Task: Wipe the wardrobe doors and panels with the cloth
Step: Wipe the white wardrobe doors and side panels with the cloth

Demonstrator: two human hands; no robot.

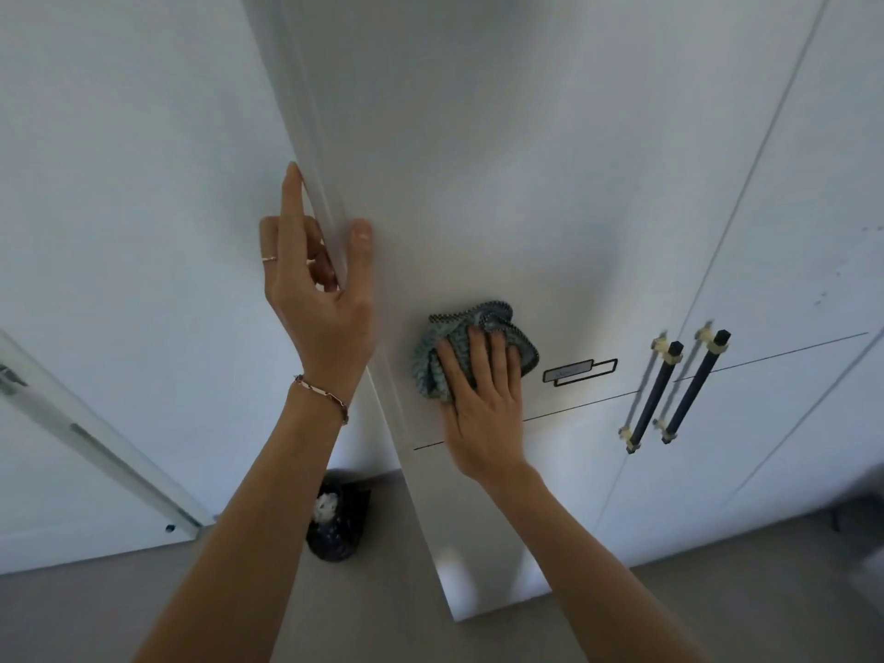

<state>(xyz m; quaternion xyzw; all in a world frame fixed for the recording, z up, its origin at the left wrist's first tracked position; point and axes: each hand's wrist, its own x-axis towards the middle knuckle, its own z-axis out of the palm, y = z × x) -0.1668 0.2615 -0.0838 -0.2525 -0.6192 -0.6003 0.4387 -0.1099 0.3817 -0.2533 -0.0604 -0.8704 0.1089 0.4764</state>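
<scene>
A white wardrobe door fills the middle of the view, its left edge running down toward me. My right hand lies flat with straight fingers on a bunched grey-blue cloth and presses it against the door face, just above a thin horizontal seam. My left hand holds the door's left edge: the thumb rests on the front face and the fingers reach round the side. A ring and a bracelet are on that hand and wrist.
Two dark bar handles with pale fittings hang on the doors to the right, beside a small label. A black bin bag sits on the grey floor by the white wall. A glass panel edge slants at the lower left.
</scene>
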